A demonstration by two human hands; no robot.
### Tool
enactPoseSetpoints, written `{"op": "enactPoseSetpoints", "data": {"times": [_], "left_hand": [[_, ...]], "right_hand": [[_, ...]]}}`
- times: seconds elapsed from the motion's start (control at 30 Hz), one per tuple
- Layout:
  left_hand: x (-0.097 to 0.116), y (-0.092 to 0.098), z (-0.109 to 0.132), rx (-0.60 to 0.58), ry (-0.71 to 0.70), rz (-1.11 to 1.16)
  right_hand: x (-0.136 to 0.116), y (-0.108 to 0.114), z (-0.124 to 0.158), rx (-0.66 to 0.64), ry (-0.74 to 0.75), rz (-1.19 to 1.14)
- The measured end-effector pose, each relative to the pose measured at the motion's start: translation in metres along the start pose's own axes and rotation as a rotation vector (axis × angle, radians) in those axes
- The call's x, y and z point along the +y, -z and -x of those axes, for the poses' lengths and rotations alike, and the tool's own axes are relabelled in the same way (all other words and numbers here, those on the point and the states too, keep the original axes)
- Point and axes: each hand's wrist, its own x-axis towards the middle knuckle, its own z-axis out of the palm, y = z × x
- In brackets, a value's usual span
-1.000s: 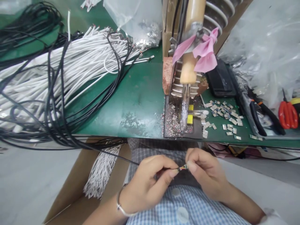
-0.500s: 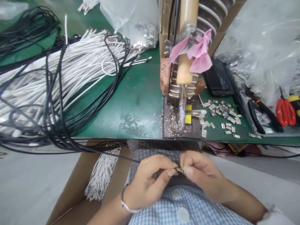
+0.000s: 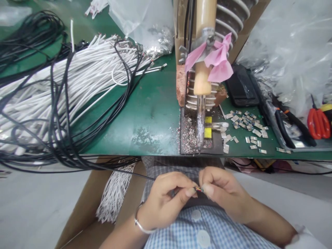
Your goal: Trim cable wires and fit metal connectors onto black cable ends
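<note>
My left hand pinches the end of a thin black cable that runs off left toward the table. My right hand pinches the coloured stripped wires at that cable's tip, thumb and finger pressed together. Both hands meet in front of my checked shirt, below the table's front edge. A soldering iron with a wooden handle and a pink ribbon hangs tip-down over a dark plate just above them.
White cables and looped black cables cover the left of the green table. Small metal connector pieces lie right of the iron, with black pliers, red scissors, plastic bags. A cardboard box holds white cables below.
My two hands have drawn closer together on the cable tip, and the right fingers have shifted slightly left. The view has drifted a little; the table things stay put.
</note>
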Motion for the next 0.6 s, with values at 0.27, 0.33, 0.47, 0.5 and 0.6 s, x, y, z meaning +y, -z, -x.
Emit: {"op": "enactPoseSetpoints", "data": {"times": [0.27,0.33,0.47,0.5,0.6], "left_hand": [[0.003,-0.006,0.002,0.027,0.179,0.100],[0.003,-0.006,0.001,0.089,0.221,0.154],[0.002,-0.007,-0.005,0.209,0.275,0.246],[0.002,-0.007,-0.007,0.222,0.276,0.255],[0.002,-0.008,-0.014,0.240,0.251,0.263]], "right_hand": [[0.000,0.003,0.004,0.055,0.016,0.120],[-0.001,0.004,0.007,0.131,0.100,0.242],[-0.002,0.007,0.011,0.398,0.332,0.524],[-0.003,0.008,0.009,0.417,0.386,0.588],[-0.006,0.008,0.001,0.374,0.528,0.741]]}}
